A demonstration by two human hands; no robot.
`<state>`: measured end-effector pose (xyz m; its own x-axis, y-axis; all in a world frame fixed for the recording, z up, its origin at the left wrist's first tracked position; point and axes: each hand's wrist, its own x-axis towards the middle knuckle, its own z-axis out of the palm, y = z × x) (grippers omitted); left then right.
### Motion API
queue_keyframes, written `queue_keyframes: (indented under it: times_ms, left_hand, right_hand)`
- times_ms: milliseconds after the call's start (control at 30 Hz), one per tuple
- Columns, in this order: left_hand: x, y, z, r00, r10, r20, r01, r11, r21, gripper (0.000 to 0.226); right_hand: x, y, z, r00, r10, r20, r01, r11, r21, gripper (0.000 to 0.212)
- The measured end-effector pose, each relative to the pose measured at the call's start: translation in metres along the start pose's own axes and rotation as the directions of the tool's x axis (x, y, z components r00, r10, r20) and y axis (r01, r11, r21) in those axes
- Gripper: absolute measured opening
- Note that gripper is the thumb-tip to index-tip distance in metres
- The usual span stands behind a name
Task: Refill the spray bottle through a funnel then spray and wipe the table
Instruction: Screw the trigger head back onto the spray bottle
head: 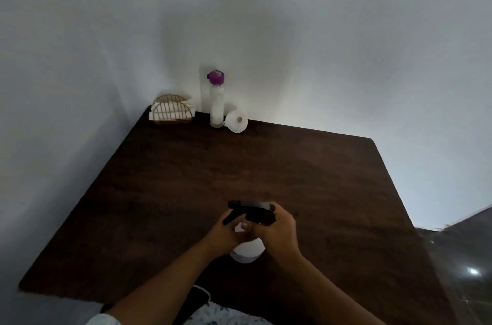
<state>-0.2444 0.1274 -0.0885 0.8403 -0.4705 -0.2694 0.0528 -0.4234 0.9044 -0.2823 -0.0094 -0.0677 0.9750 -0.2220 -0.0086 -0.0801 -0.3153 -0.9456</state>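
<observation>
A white spray bottle (248, 251) with a black trigger head (249, 210) stands on the dark wooden table (165, 191) near its front edge. My left hand (225, 232) grips the bottle's neck from the left. My right hand (277, 231) is closed around the black trigger head from the right. At the table's far edge stands a clear bottle with a purple cap (217, 99), holding pale liquid. A white funnel (236, 121) lies on its side just to the right of that bottle.
A gold wire holder with white napkins (172, 110) sits at the far left corner against the wall. White walls bound the table at the back and left. A grey tiled floor (468, 266) shows past the table's right edge.
</observation>
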Motion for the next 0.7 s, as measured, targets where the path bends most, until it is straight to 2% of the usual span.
queue_keyframes:
  times_ms: [100, 133, 200, 233, 333, 367, 433, 500, 567, 600, 700]
  left_hand:
    - [-0.002, 0.013, 0.014, 0.998, -0.054, 0.035, 0.053, 0.998, 0.030, 0.046]
    - [-0.002, 0.019, 0.021, 0.997, -0.069, 0.034, 0.070, 0.998, -0.001, 0.047]
    - [0.003, 0.032, 0.039, 0.997, -0.080, 0.011, 0.079, 0.995, 0.057, 0.052]
    - [0.006, 0.037, 0.049, 0.995, -0.094, 0.020, 0.092, 0.991, 0.097, 0.058]
    - [0.018, 0.057, 0.083, 0.973, -0.226, -0.047, 0.228, 0.973, 0.044, 0.076]
    - [0.020, 0.063, 0.091, 0.963, -0.259, -0.077, 0.261, 0.965, 0.022, 0.068]
    - [0.021, 0.074, 0.107, 0.960, -0.242, -0.142, 0.248, 0.968, 0.033, 0.049]
    - [0.021, 0.083, 0.123, 0.958, -0.186, -0.216, 0.193, 0.981, 0.012, 0.043]
    - [0.017, 0.086, 0.136, 0.950, -0.118, -0.290, 0.109, 0.993, -0.046, 0.037]
    - [0.016, 0.083, 0.139, 0.933, -0.122, -0.340, 0.108, 0.992, -0.058, 0.033]
    - [0.008, 0.073, 0.140, 0.842, -0.267, -0.468, 0.231, 0.964, -0.133, 0.036]
  right_hand:
    - [0.012, 0.010, -0.021, 0.993, -0.056, 0.100, 0.052, 0.998, 0.044, 0.041]
    - [0.017, 0.013, -0.029, 0.982, -0.084, 0.168, 0.075, 0.996, 0.057, 0.046]
    - [0.030, 0.016, -0.050, 0.924, -0.100, 0.368, 0.080, 0.994, 0.067, 0.058]
    - [0.036, 0.019, -0.060, 0.884, -0.077, 0.461, 0.052, 0.996, 0.065, 0.058]
    - [0.049, 0.022, -0.092, 0.756, 0.040, 0.654, -0.141, 0.985, 0.103, 0.026]
    - [0.053, 0.024, -0.099, 0.712, 0.043, 0.701, -0.209, 0.966, 0.153, 0.025]
    - [0.057, 0.028, -0.111, 0.671, 0.018, 0.742, -0.325, 0.906, 0.272, 0.033]
    - [0.061, 0.036, -0.123, 0.694, -0.007, 0.720, -0.362, 0.861, 0.357, 0.044]
    - [0.061, 0.044, -0.131, 0.756, 0.048, 0.653, -0.408, 0.815, 0.412, 0.039]
    - [0.061, 0.047, -0.134, 0.782, 0.078, 0.619, -0.419, 0.801, 0.428, 0.032]
    - [0.061, 0.054, -0.136, 0.838, 0.115, 0.534, -0.377, 0.829, 0.412, 0.019]
